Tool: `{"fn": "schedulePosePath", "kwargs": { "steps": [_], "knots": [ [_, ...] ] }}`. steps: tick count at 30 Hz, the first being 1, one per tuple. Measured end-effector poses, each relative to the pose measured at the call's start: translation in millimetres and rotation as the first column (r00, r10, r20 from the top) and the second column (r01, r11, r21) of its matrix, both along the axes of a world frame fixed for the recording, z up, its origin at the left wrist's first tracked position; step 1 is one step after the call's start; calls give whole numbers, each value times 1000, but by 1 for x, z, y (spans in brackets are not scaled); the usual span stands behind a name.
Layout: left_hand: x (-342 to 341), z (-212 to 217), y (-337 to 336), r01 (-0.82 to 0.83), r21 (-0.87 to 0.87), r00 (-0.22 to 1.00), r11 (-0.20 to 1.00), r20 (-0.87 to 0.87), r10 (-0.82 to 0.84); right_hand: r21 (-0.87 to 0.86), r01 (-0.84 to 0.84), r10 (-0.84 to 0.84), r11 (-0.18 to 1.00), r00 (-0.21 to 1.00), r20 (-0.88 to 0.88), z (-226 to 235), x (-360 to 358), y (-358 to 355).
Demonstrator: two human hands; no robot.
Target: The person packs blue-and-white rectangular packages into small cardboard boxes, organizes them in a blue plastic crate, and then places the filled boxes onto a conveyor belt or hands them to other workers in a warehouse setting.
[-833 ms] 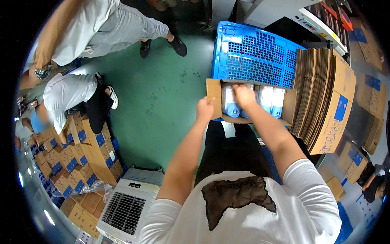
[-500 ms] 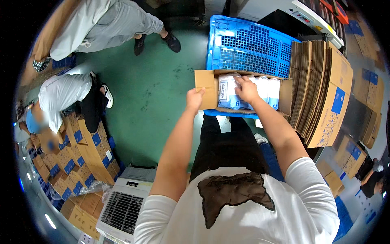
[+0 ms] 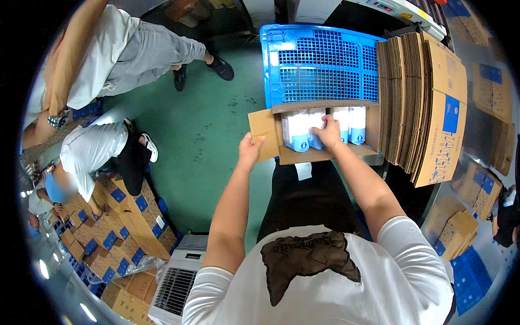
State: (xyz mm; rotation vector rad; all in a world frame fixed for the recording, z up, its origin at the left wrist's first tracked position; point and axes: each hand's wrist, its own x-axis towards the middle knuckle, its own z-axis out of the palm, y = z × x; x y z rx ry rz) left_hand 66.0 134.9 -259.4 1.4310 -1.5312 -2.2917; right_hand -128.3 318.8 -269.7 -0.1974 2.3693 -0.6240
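Your left hand (image 3: pixel 250 150) pinches the left flap of the open cardboard box (image 3: pixel 292 156), fingers closed on the flap's edge. Just right of it, your right hand (image 3: pixel 327 134) reaches into the box, its fingers curled over the white and blue packs (image 3: pixel 295 130) standing upright in a row; whether it grips one, you cannot tell. Beyond both hands lies a blue plastic pallet (image 3: pixel 319 65). Right of your right hand, flattened cartons (image 3: pixel 428 103) stand stacked on edge.

Brown carton (image 3: pixel 303 154), white-and-blue packs (image 3: pixel 297 130)

Blue grid-patterned pallet (image 3: pixel 319 65) at upper centre; green floor (image 3: pixel 206 135) at left; tan flat cartons with blue panels (image 3: pixel 433 108) at right.
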Motion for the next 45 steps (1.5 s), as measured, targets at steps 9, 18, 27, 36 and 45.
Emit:
{"fn": "schedulePosePath", "kwargs": {
  "steps": [9, 18, 27, 36, 45],
  "knots": [
    [-52, 44, 21, 414, -600, 808, 685, 588, 27, -219, 285, -190, 933, 908, 372, -21, 20, -15],
    [-61, 28, 22, 566, -547, 646, 617, 759, 81, -232, 401, -127, 886, 692, 711, -30, 8, -2],
    [-25, -12, -8, 134, -525, 971, 841, 239, -5, -242, 126, -41, 962, 944, 327, 12, -18, 8],
    [38, -38, -7, -644, -161, 693, 748, 290, 660, 163, 50, 19, 985, 916, -401, 14, -43, 43],
    [84, 37, 5, 187, -274, 705, 943, 706, 65, 507, 5, 186, 862, 927, -325, -18, -26, 2]
  ]
}}
